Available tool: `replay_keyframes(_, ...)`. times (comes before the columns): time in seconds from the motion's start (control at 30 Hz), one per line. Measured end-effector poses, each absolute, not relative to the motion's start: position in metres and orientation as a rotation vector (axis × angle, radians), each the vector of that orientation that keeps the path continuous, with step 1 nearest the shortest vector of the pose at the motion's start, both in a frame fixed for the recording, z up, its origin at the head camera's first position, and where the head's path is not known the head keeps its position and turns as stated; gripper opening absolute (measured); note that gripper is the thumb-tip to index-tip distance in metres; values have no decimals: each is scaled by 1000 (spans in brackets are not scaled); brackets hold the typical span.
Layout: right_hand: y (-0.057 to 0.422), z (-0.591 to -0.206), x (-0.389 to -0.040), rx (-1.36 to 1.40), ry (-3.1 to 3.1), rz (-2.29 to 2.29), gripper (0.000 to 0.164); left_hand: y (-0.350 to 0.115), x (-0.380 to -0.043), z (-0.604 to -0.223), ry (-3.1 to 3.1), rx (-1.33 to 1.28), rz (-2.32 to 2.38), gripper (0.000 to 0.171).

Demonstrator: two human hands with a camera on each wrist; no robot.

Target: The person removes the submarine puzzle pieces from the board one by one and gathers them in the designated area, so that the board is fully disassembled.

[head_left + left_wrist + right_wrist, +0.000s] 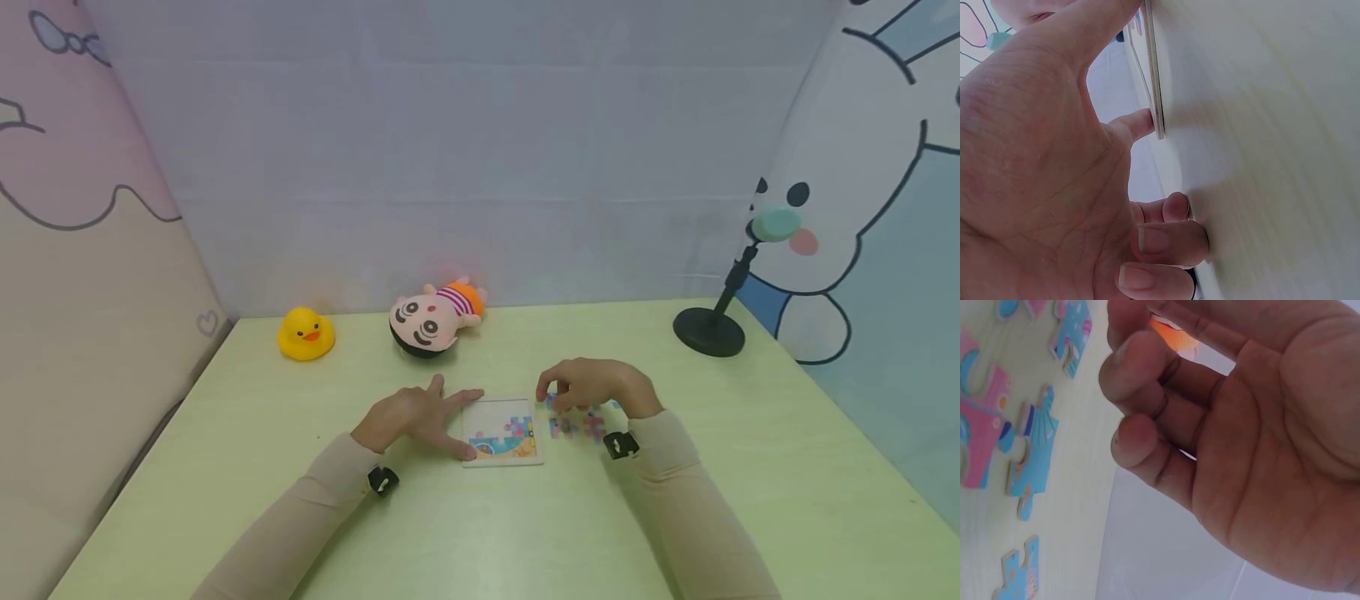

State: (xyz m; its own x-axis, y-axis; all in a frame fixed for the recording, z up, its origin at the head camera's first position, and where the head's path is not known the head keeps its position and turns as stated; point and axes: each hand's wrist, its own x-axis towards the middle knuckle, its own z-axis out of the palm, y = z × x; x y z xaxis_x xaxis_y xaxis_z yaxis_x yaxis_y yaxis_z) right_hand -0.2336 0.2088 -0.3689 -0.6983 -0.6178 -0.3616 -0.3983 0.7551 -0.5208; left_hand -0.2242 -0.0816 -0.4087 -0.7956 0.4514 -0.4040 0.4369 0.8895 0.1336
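Note:
A square jigsaw tray [501, 408] with a pale frame lies on the table, its lower part and right side filled with picture pieces. My left hand [420, 417] is at its left edge, thumb and index finger spread and touching the frame, the other fingertips down on the table [1260, 187]. To the right of the tray, my right hand [592, 383] hovers low over loose jigsaw pieces [594, 427], fingers bent. A blue piece [551, 401] shows between its index finger and thumb; whether they pinch it is unclear. More pieces [1038, 453] show in the right wrist view.
A yellow rubber duck [306, 335] sits at the back left. Behind the tray lies a doll [431, 321] in orange and stripes. On the back right stands a black round-based stand [709, 331] with a green top. Curtain walls border the table.

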Motion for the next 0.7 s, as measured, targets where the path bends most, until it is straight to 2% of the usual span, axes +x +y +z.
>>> replay_keyframes(0.7, 177, -382, -228, -667, 2351, -567, 22, -80, -222, -407, 2625, 623, 16, 97)
